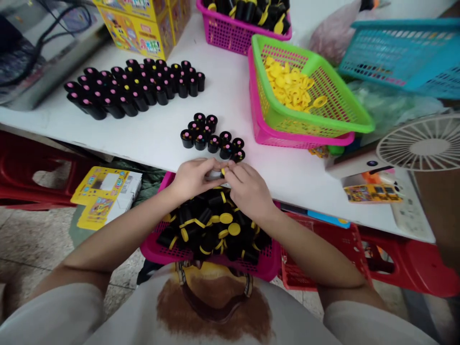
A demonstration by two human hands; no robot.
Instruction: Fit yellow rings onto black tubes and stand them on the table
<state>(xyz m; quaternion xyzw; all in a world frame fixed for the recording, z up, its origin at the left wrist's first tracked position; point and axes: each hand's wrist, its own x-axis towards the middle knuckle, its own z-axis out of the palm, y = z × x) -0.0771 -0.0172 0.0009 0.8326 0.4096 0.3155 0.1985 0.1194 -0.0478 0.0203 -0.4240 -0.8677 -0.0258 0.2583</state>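
Note:
My left hand (pixel 197 179) and my right hand (pixel 248 188) meet at the front edge of the white table. The fingers of my right hand pinch a small yellow piece (pixel 223 171), mostly hidden. My left hand is curled, its fingertips touching near that piece; what it holds, if anything, is hidden. Just beyond my fingers stands a small group of black cups (pixel 200 141) with pink dots in them. Below my hands, a magenta basket (pixel 269 272) on my lap is heaped with black cups with yellow lids (pixel 226 218).
Rows of upright black cups (pixel 130 104) stand at the back left, near yellow boxes (pixel 138 28). A green basket (pixel 316 125) of yellow rings (pixel 287 84) sits inside a pink basket (pixel 256 125). A fan (pixel 424 143) stands right; flat yellow cartons (pixel 102 196) lie left.

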